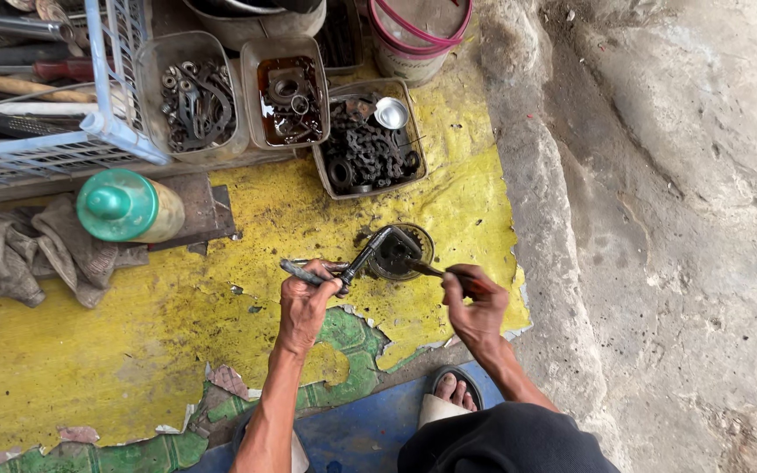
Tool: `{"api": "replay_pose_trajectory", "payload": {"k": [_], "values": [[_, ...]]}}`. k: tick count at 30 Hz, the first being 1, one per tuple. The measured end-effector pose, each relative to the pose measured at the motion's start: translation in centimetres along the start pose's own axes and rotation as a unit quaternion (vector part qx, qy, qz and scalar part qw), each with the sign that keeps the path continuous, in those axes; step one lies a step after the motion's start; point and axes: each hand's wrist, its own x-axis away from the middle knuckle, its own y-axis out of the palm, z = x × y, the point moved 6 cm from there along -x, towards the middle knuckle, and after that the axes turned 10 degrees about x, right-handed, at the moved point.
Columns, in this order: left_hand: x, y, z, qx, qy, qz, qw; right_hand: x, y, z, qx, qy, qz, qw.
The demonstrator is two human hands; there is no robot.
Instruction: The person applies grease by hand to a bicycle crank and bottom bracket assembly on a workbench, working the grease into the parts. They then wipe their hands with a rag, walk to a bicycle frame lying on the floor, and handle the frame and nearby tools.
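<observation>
Hands meet over a small round dish (400, 252) on the yellow floor (116, 350). That dish is the spot to start from. It looks dark and oily inside, with a toothed metal part sitting in it, likely so the oil stays in one place.

Just left of the dish, the left hand (307, 298) is closed around a dark tool (363, 259). It also seems to grip a second grey bar (301, 272) that sticks out to the left. The tool slants up so its far end lies over the dish rim.

Just right of the dish, the right hand (477, 307) pinches a thin tool with a red handle (449, 275). Its tip points into the dish, which lets it poke at the part.

Behind the dish sit three tubs (289, 103) of chains and metal bits, close enough to reach. Far left of the dish stands a green-capped bottle (129, 207) beside a rag (41, 250). Below the dish, a foot in a sandal (456, 390) rests on blue floor.
</observation>
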Motion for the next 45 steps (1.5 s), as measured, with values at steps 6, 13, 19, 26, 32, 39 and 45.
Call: {"api": "replay_pose_trajectory", "payload": {"k": [6, 13, 19, 26, 32, 39, 45], "values": [[0.4, 2.2, 1.4, -0.180, 0.063, -0.066, 0.979, -1.3, 3.7, -0.1, 0.139, 0.064, -0.156, 0.976], [0.1, 5.5, 3.9, -0.258, 0.113, -0.074, 0.957, 0.4, -1.6, -4.9, -0.025, -0.002, -0.019, 0.999], [-0.3, 6.9, 5.3, -0.294, 0.111, -0.080, 0.946, 0.5, 0.4, -8.3, -0.006, -0.074, -0.083, 0.994], [-0.6, 6.6, 5.2, -0.265, 0.116, -0.073, 0.954, 0.3, -1.0, -9.6, 0.008, -0.095, -0.041, 0.995], [-1.1, 5.7, 4.5, -0.233, 0.153, -0.076, 0.957, -0.1, -0.4, -7.6, 0.062, -0.078, -0.069, 0.993], [-1.5, 2.1, 1.4, -0.042, 0.007, 0.041, 0.998, -1.9, 1.2, -0.3, 0.147, 0.088, -0.097, 0.980], [-1.5, 1.9, 1.7, 0.209, -0.015, 0.064, 0.976, -3.3, 5.4, 4.0, 0.270, 0.140, -0.221, 0.927]]}}
